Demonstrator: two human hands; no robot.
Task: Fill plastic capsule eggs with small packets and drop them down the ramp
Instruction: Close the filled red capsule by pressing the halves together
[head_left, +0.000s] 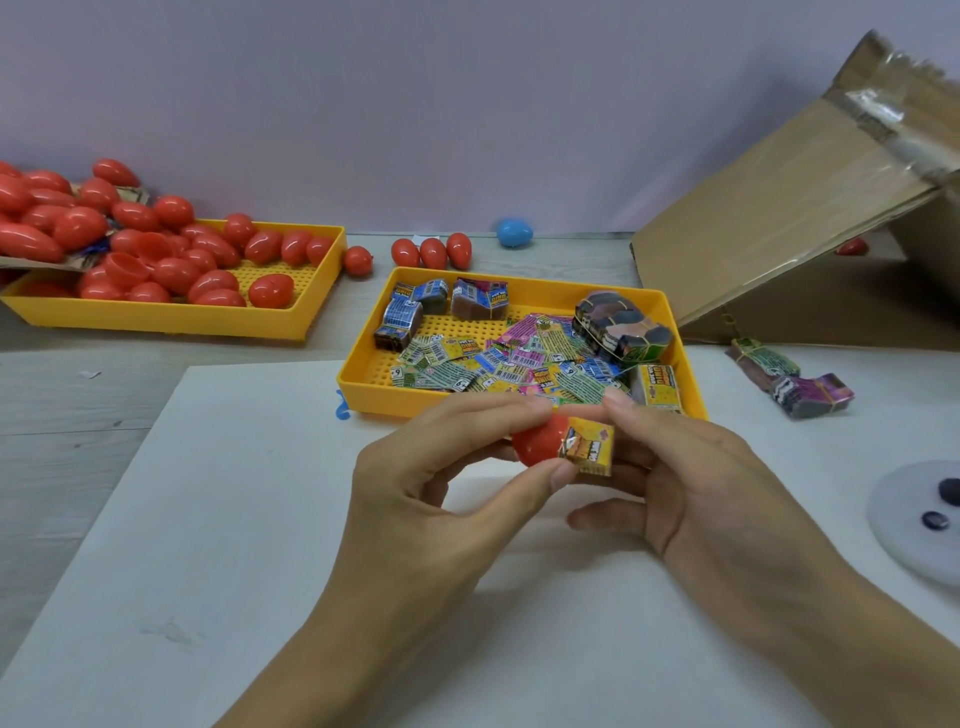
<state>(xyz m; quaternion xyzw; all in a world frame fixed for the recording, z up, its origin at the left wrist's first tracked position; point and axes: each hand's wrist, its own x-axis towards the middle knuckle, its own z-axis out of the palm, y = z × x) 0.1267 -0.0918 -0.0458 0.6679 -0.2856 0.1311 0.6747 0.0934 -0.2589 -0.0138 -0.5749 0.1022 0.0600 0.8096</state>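
Left hand (447, 467) raised above tabletop (208, 519), fingers curled round red egg half (537, 447), right hand (691, 483) pinching packet (589, 451) at its mouth

Glossy red plastic egg half (535, 444); shiny printed foil packet (589, 452); matt yellow plastic trays (363, 395); rough cardboard ramp (769, 208).

light: bright, even | shadows: soft | edges: bowed, perhaps slightly blurred
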